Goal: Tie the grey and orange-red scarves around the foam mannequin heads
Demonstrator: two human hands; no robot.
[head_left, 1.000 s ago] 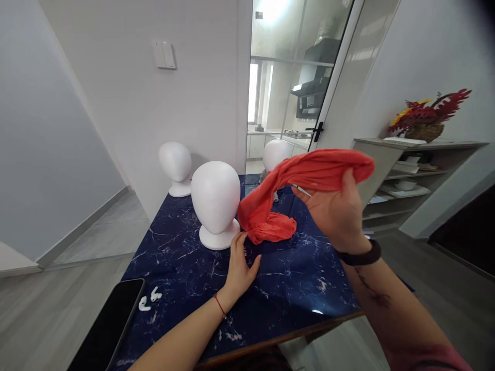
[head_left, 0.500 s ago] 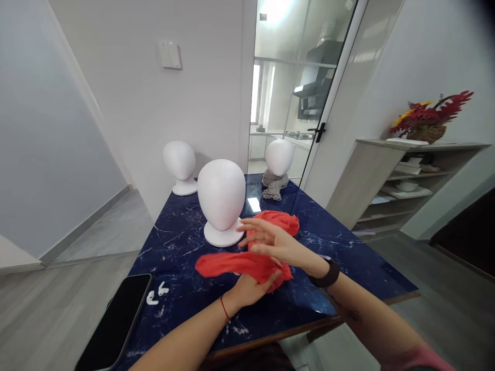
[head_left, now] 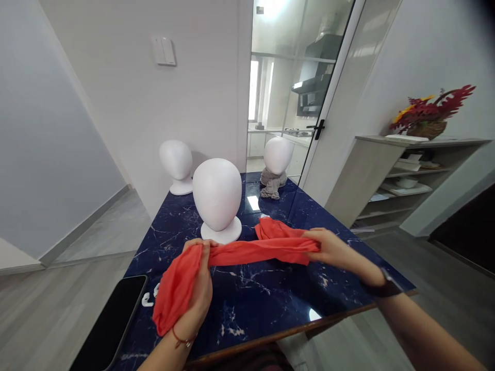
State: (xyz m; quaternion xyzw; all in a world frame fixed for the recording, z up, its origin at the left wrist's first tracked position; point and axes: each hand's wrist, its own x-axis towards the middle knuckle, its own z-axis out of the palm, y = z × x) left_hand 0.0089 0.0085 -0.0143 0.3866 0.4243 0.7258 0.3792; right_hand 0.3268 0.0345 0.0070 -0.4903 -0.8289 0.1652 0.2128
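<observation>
home | kitchen (head_left: 308, 98) behind glass door (head_left: 330, 95) | flower basket (head_left: 427, 129) on shelf (head_left: 353, 175)

On the worktop (head_left: 266, 304), the front mannequin head (head_left: 217, 196) stands behind the cloth (head_left: 255, 252), which runs from the left hand (head_left: 200, 281) across to the right hand (head_left: 330, 247). One head (head_left: 176, 158) stands at back left, another (head_left: 277, 155) at back right, a scarf (head_left: 273, 185) around its neck. The phone (head_left: 110, 324) lies at near left, earbuds (head_left: 147, 300) just right of it.

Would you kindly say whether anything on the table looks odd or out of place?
Nothing looks spilled or damaged. The black phone seems slightly out of place, lying at the left edge of the table, near the handled red cloth.
</observation>
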